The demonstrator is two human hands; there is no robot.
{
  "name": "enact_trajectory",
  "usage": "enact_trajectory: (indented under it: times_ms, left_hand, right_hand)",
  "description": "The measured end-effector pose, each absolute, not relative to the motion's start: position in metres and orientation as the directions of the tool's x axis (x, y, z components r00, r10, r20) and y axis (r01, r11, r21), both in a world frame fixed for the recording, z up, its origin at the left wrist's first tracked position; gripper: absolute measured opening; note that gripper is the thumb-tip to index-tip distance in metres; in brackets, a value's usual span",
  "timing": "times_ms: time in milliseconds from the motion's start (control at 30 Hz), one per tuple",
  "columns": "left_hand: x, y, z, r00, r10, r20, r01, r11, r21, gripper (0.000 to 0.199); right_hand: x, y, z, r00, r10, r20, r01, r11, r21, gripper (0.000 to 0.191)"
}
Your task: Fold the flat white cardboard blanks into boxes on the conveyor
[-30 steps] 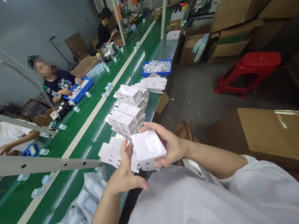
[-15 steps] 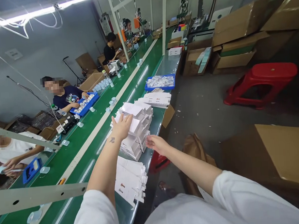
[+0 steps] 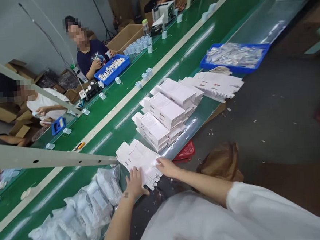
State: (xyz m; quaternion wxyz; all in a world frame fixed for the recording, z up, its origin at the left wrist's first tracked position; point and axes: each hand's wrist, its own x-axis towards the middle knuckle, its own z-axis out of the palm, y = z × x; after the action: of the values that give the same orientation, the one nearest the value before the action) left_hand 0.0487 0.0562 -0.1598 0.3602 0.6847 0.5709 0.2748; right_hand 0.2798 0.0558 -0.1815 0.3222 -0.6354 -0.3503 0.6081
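My left hand [image 3: 135, 184] rests with fingers spread on the lower edge of a pile of flat white carton blanks [image 3: 139, 156]. At the right edge of that pile, my right hand [image 3: 165, 166] pinches the side of a white blank between thumb and fingers. Just beyond, folded white boxes [image 3: 163, 112] are stacked in layers at the bench's edge. Behind them lie more flat white blanks [image 3: 215, 84]. Clear bags with pale items [image 3: 84, 209] stand in a row left of my left hand.
A green conveyor [image 3: 127, 120] carries light-blue cups beyond the boxes. A blue tray of small packets [image 3: 235, 58] sits farther right. A metal post [image 3: 50, 155] crosses at left. Two people sit across the conveyor. A red stool [image 3: 185, 151] is beneath the bench.
My view has swung left and down. Both hands have moved from the stacked boxes to the flat blanks, and my right hand has closed on a blank's edge.
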Motion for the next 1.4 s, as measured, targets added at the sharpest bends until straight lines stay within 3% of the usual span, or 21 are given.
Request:
enact_trajectory:
  times_ms: [167,300,433,500,533,600,667,733,800,867,967,1033,1167,1300,1400]
  left_hand:
    - [0.05,0.009,-0.214,0.123,0.976,-0.179,0.658,0.054,0.751,0.075]
    - [0.042,0.006,-0.204,0.088,0.985,-0.149,0.763,0.03,0.646,0.088]
    - [0.021,0.004,-0.141,0.097,0.995,0.038,0.757,-0.098,0.646,0.045]
    - [0.011,0.006,-0.096,0.002,0.998,0.055,0.69,-0.041,0.723,0.031]
    - [0.007,0.007,-0.073,-0.039,0.999,0.023,0.637,0.007,0.771,0.028]
    - [0.0,0.012,-0.032,-0.042,0.996,-0.082,0.484,0.093,0.87,0.027]
    - [-0.007,0.017,-0.004,0.044,0.981,-0.188,0.347,0.162,0.924,0.031]
    - [-0.015,0.021,0.009,0.105,0.973,-0.206,0.288,0.169,0.943,0.038]
    - [-0.023,0.022,0.009,0.044,0.996,-0.079,0.348,0.059,0.936,0.043]
    - [-0.026,0.018,0.003,-0.057,0.979,0.196,0.546,-0.134,0.827,0.047]
    - [-0.023,0.008,-0.007,-0.012,0.835,0.55,0.83,-0.298,0.471,0.045]
    - [-0.017,0.002,-0.01,0.069,0.804,0.591,0.875,-0.333,0.351,0.049]
    - [-0.005,-0.005,-0.013,0.049,0.867,0.496,0.843,-0.302,0.445,0.058]
    - [0.001,-0.013,-0.01,-0.04,0.848,0.528,0.785,-0.3,0.542,0.045]
    - [0.0,-0.016,-0.001,-0.179,0.86,0.478,0.666,-0.251,0.702,0.043]
  right_hand:
    - [0.227,0.079,-0.184,-0.13,0.795,-0.593,0.344,-0.524,-0.779,0.018]
    - [0.219,0.086,-0.169,-0.276,0.744,-0.608,0.383,-0.495,-0.78,0.028]
    - [0.231,0.09,-0.128,-0.385,0.747,-0.541,0.313,-0.446,-0.838,0.045]
    - [0.238,0.089,-0.095,-0.426,0.844,-0.326,0.276,-0.222,-0.935,0.069]
    - [0.24,0.087,-0.077,-0.46,0.879,-0.124,0.275,0.009,-0.961,0.09]
    - [0.241,0.084,-0.041,-0.574,0.786,0.229,0.31,0.467,-0.828,0.116]
    - [0.239,0.082,-0.012,-0.654,0.676,0.341,0.354,0.671,-0.651,0.103]
    - [0.235,0.082,0.008,-0.633,0.714,0.298,0.411,0.637,-0.652,0.07]
    - [0.23,0.083,0.016,-0.595,0.784,0.178,0.424,0.494,-0.759,0.036]
    - [0.225,0.081,0.015,-0.589,0.807,0.046,0.388,0.332,-0.859,0.016]
    - [0.214,0.07,0.005,-0.579,0.815,-0.008,0.297,0.202,-0.933,0.026]
    - [0.205,0.06,-0.002,-0.571,0.82,0.027,0.246,0.203,-0.948,0.028]
    - [0.192,0.042,-0.008,-0.517,0.842,0.154,0.206,0.298,-0.932,0.032]
    - [0.186,0.031,-0.006,-0.482,0.82,0.309,0.242,0.464,-0.852,0.029]
    - [0.184,0.025,-0.004,-0.495,0.765,0.412,0.287,0.592,-0.753,0.025]
